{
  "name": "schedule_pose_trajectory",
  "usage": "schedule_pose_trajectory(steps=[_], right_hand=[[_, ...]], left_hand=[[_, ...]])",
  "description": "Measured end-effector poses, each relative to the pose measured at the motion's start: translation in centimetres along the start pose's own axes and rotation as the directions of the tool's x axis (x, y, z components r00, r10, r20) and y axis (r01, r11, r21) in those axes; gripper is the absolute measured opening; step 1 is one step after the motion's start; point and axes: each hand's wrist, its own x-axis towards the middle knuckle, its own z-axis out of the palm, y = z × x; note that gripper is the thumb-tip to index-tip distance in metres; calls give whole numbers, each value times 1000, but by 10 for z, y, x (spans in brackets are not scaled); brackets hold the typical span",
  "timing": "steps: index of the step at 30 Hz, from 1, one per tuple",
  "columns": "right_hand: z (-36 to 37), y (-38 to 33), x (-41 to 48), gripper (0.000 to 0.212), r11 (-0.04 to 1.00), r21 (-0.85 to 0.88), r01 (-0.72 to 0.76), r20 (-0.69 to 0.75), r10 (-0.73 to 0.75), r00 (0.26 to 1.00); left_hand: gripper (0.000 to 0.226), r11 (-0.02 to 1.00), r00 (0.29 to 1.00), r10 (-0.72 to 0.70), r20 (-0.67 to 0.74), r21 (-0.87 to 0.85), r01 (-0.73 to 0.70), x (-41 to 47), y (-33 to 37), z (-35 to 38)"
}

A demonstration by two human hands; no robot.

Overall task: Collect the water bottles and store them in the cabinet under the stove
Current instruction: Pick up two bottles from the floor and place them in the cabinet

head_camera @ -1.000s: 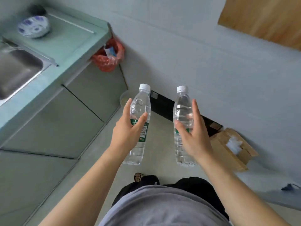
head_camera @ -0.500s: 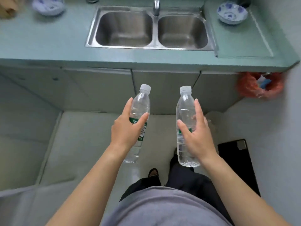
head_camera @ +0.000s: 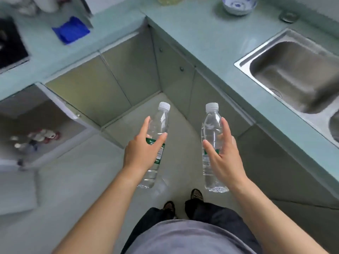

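I hold two clear water bottles with white caps and green labels, upright over the floor in front of me. My left hand [head_camera: 142, 153] grips the left bottle [head_camera: 159, 123] around its middle. My right hand [head_camera: 222, 156] grips the right bottle [head_camera: 211, 121] the same way. At the far left a cabinet [head_camera: 36, 116] stands with its door [head_camera: 60, 105] swung open, under the black stove [head_camera: 11, 44]. Inside it lie several blurred bottles [head_camera: 36, 138] with red and white parts.
A green L-shaped counter [head_camera: 192, 30] wraps the corner ahead. A steel sink [head_camera: 297, 74] is at the right, a blue-and-white bowl [head_camera: 238, 4] behind it, a blue object [head_camera: 70, 31] near the stove. Closed cabinet doors [head_camera: 110, 83] line the corner. My feet [head_camera: 183, 200] stand on the pale floor.
My view has swung left, from the wall past the sink to the counter corner and the open cabinet. Both hands keep the bottles in the same grip in front of me.
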Motion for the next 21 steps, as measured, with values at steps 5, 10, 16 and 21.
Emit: schedule_pose_trajectory(steps=[5, 10, 16, 21], right_hand=[[59, -37, 46, 70, 985, -75, 158, 313, -127, 941], [151, -93, 40, 69, 947, -45, 318, 592, -231, 772], [269, -157, 3, 69, 915, 18, 403, 749, -280, 601], [367, -207, -32, 69, 903, 38, 427, 789, -289, 541]], left_hand=[[67, 967, 942, -252, -221, -79, 240, -4, -46, -40], [67, 898, 807, -439, -396, -156, 412, -32, -114, -97], [67, 852, 716, -519, -467, -220, 475, -43, -212, -174], [71, 851, 698, -513, -499, -192, 488, -42, -282, -252]])
